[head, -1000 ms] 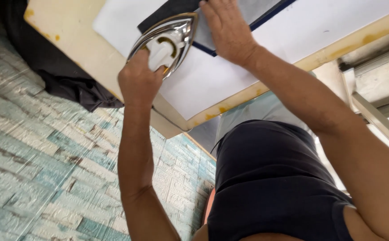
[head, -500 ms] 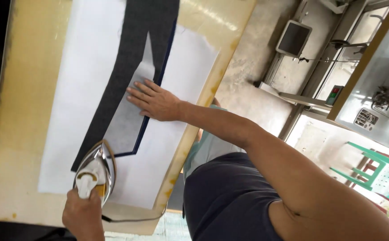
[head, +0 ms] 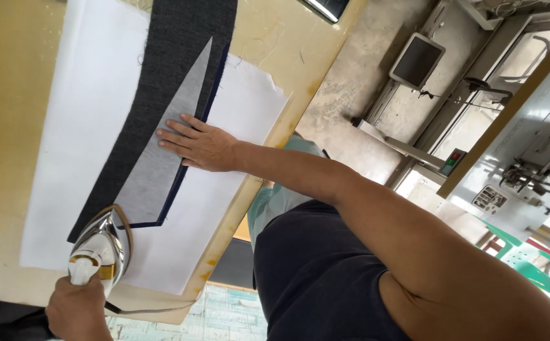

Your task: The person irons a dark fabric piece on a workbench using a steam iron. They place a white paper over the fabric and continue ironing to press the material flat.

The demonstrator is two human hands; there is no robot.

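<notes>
Cut off and covered

The dark fabric strip (head: pixel 161 95) runs off the top edge; the iron (head: pixel 100 249) covers its lower tip, and the bottom edge crops the left hand (head: pixel 76 309).

**Materials and finishes**

The iron (head: pixel 100 247) has a glossy, mirror-bright metal shell with a white plastic handle. The dark cloth (head: pixel 161 95) looks matt and coarse; the grey interfacing (head: pixel 161 170) is smooth and dull. White paper (head: pixel 66 145) covers the yellowed, stained worktop (head: pixel 3 95).

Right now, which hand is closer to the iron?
Left. The left hand has its grip on the iron. The right hand lies flat on the grey fabric piece, apart from the iron.
</notes>
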